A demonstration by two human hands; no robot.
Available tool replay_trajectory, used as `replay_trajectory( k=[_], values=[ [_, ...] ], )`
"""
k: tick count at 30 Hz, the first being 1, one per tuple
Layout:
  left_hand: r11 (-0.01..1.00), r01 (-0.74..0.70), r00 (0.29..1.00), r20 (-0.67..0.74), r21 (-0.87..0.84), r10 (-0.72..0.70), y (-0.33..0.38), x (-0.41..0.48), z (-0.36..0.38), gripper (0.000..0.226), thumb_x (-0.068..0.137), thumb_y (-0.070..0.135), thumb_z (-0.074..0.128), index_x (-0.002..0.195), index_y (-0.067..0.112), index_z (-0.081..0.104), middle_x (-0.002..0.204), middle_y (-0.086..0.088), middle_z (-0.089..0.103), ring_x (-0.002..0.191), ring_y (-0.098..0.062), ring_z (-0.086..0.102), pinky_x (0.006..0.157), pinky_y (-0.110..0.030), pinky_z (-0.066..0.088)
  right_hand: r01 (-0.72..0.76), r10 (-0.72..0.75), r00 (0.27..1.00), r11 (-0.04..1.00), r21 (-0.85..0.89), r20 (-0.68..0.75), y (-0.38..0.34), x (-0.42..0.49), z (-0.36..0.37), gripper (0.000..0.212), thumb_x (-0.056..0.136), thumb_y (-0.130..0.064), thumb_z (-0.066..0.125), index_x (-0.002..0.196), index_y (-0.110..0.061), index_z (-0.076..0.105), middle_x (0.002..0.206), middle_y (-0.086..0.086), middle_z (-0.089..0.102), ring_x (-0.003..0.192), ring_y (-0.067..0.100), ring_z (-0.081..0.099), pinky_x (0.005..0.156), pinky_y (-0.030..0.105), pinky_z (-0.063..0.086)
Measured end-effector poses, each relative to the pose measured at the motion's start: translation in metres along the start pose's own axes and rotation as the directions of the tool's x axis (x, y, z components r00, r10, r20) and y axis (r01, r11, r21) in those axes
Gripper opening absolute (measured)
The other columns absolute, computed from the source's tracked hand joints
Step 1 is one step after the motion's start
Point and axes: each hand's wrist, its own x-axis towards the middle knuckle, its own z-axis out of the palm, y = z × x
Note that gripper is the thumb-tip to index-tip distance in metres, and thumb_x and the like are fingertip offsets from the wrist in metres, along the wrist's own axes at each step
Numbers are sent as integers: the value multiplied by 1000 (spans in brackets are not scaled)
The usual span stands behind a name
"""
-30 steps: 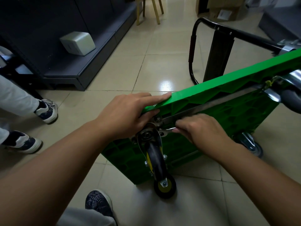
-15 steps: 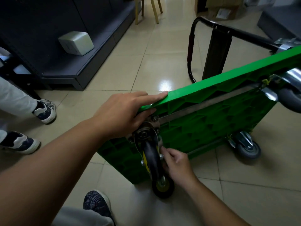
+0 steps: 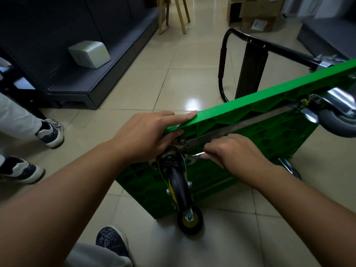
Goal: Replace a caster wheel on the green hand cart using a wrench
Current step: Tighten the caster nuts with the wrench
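The green hand cart (image 3: 250,130) stands tipped on its long edge, underside facing me. A black caster wheel (image 3: 181,189) with a yellow hub hangs from its metal mounting plate at the near corner. My left hand (image 3: 148,135) grips the cart's top edge just above that plate, fingers laid along the rim and thumb under it. My right hand (image 3: 229,153) holds a silver wrench (image 3: 194,155) whose head sits at the caster plate's bolts. Most of the wrench is hidden inside the hand.
A grey caster (image 3: 337,120) sticks out at the right, another caster (image 3: 289,168) rests on the tiled floor. The black folded handle (image 3: 250,41) lies behind the cart. Another person's sneakers (image 3: 50,132) stand at left, near dark shelving with a white box (image 3: 89,53). My shoe (image 3: 111,241) is below.
Half a second ago my right hand was down at the caster wheel; it has come back up to the mounting plate with the wrench. My left hand stays on the cart's edge.
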Motion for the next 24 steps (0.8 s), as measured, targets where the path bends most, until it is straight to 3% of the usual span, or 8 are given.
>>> replay_trajectory(
  k=[2,6,11,17,24],
  values=[
    [1000,6,1000,11,7,-6,0,-1,1,55,103,42,49,157,47,35,121,7,69,96,-22,65,76,-45,54,13,-14,997,1000,-12,-73,-6,8,0,29,100,-43,57,87,-20,70,77,2,68,71,28,65,65,36,44],
    [1000,2,1000,-3,15,-2,-2,0,1,54,104,41,49,156,47,36,125,5,69,101,-24,67,78,-46,54,35,-36,999,999,-26,-27,-12,12,11,33,105,-46,43,103,-25,68,95,0,70,90,27,66,73,36,38],
    [1000,2,1000,-6,2,-2,-2,0,1,54,105,40,49,157,45,36,116,6,68,94,-23,65,74,-45,53,19,-21,982,1000,-9,-187,-4,7,12,27,93,-37,69,75,-17,70,64,3,64,56,26,61,56,32,40],
    [1000,3,1000,-5,15,-3,-1,-1,1,55,104,40,48,157,45,36,113,6,69,88,-22,63,70,-45,52,-43,56,987,995,87,-149,-3,2,15,43,98,-48,43,80,-20,69,72,0,67,65,25,63,63,34,48],
    [1000,16,1000,-14,10,-15,-1,0,2,54,105,39,50,157,45,37,113,7,69,89,-19,63,70,-44,53,-97,153,954,971,220,-257,-3,-4,40,35,95,-43,56,74,-18,69,65,0,64,57,25,61,55,33,51]
  ],
)
